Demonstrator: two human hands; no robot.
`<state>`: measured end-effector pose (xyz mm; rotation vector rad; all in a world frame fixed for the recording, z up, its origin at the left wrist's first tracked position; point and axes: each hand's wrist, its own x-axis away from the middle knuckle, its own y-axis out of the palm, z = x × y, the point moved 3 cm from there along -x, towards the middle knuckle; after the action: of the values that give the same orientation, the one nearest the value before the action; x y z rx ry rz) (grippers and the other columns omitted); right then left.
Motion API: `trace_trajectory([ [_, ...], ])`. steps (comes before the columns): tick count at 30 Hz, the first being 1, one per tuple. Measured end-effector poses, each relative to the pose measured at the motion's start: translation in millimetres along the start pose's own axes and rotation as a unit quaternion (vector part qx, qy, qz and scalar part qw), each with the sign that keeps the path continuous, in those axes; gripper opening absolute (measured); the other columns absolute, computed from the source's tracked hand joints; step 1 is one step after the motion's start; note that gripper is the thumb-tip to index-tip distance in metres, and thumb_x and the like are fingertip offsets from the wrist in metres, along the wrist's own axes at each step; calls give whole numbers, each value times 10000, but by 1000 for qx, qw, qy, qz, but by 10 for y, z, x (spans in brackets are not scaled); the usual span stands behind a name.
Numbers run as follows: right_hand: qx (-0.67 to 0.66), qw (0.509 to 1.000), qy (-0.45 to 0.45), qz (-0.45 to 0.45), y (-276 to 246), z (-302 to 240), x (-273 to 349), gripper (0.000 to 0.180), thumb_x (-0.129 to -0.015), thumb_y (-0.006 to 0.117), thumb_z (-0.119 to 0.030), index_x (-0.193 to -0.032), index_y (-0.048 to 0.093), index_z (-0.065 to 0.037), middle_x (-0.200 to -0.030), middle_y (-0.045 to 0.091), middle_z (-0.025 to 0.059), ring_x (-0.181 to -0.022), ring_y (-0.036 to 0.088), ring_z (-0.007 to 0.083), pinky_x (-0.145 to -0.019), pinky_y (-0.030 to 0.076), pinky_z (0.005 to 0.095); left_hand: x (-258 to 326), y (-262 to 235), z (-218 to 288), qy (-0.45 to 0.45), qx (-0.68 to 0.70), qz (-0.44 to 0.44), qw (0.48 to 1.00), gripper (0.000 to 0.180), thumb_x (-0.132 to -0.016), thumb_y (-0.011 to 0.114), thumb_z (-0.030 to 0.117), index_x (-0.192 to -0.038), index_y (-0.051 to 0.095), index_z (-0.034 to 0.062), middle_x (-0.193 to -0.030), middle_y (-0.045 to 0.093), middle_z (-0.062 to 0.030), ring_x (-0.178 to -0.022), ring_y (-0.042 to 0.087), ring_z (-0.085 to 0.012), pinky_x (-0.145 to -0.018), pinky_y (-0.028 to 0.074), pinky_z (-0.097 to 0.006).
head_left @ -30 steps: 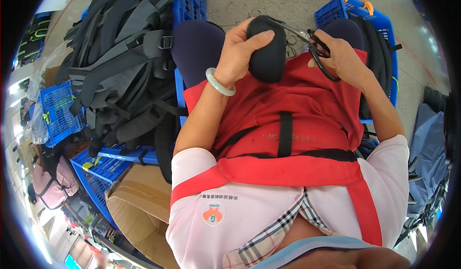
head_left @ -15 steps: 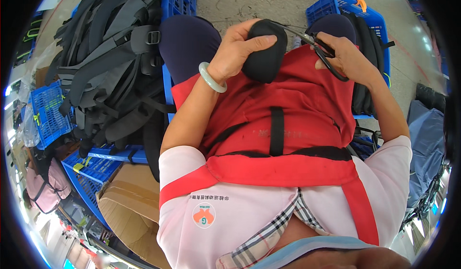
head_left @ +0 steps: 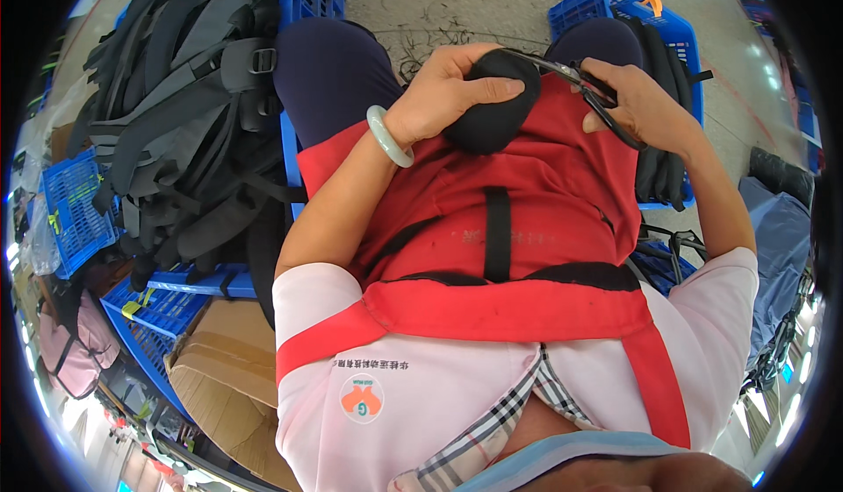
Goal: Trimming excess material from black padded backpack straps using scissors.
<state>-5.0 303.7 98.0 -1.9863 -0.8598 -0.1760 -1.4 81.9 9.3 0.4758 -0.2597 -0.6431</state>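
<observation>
Over the far left part of the red apron (head_left: 536, 198), your left hand (head_left: 448, 98) pinched the black padded piece (head_left: 493, 121), thumb pressed on its face and the other fingers mostly hidden. Your right hand (head_left: 645, 110) was wrapped around the handles of the scissors (head_left: 565, 72) above the apron's far right part, the blades reaching the piece's far edge; I couldn't tell whether they had closed on anything. With those tips so near your left fingers, a slipping pad could have meant a nicked finger, and a blade angled inward, sliced fabric.
</observation>
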Motion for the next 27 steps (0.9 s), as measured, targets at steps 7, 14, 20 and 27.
trace_trajectory([
  [7, 2, 996, 59, -73, -89, 93, 58, 489, -749, 777, -348, -907, 488, 14, -693, 412, 152, -651, 363, 297, -619, 379, 381, 2, 122, -17, -6, -28, 0, 1000, 167, -848, 694, 97, -978, 669, -4, -854, 665, 2, -763, 588, -57, -709, 487, -208],
  [14, 89, 994, -13, -61, -206, 35, 68, 503, -733, 783, -363, -880, 478, 9, -689, 374, 149, -656, 354, 297, -616, 371, 385, -37, 191, -89, -10, -34, -19, 999, 164, -835, 705, 84, -970, 681, -6, -842, 668, 4, -766, 588, -56, -712, 484, -207],
  [20, 140, 986, -4, -92, -326, -43, 60, 596, -679, 788, -457, -910, 486, 3, -685, 381, 149, -653, 371, 320, -618, 369, 396, -35, 205, -101, -18, -58, -31, 998, 191, -819, 722, 84, -980, 694, -13, -858, 680, -2, -757, 584, -54, -710, 480, -207],
  [27, 221, 959, 60, -166, -433, -86, -60, 680, -623, 768, -567, -917, 490, -20, -667, 372, 145, -660, 394, 354, -609, 370, 406, -14, 230, -183, -35, -32, -60, 997, 193, -831, 713, 69, -1003, 689, -14, -865, 686, -10, -789, 605, -60, -743, 483, -208],
])
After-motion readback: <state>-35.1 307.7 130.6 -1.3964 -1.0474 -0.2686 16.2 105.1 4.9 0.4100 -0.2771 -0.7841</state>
